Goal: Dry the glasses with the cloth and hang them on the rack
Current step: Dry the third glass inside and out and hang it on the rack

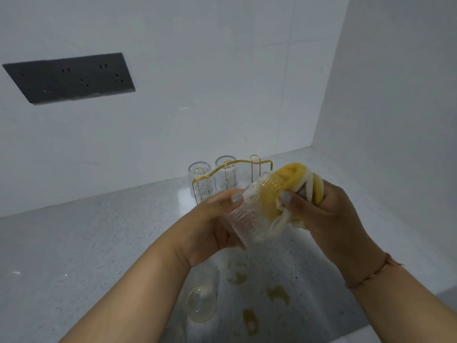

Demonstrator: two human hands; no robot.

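My left hand (212,226) grips a clear ribbed glass (244,214), tilted with its mouth toward the right. My right hand (321,209) holds a bunched yellow and white cloth (291,184), part of it pushed into the glass's mouth. Behind them stands a gold wire rack (249,162) with two clear glasses (201,181) (226,174) hung upside down on its pegs; one peg at the right (254,158) is bare. Another clear glass (201,297) stands on the counter below my left forearm.
The speckled grey countertop (86,243) carries several yellowish wet marks (277,294) near the front. White walls close the back and right side. A dark socket panel (71,78) is set in the back wall at the left.
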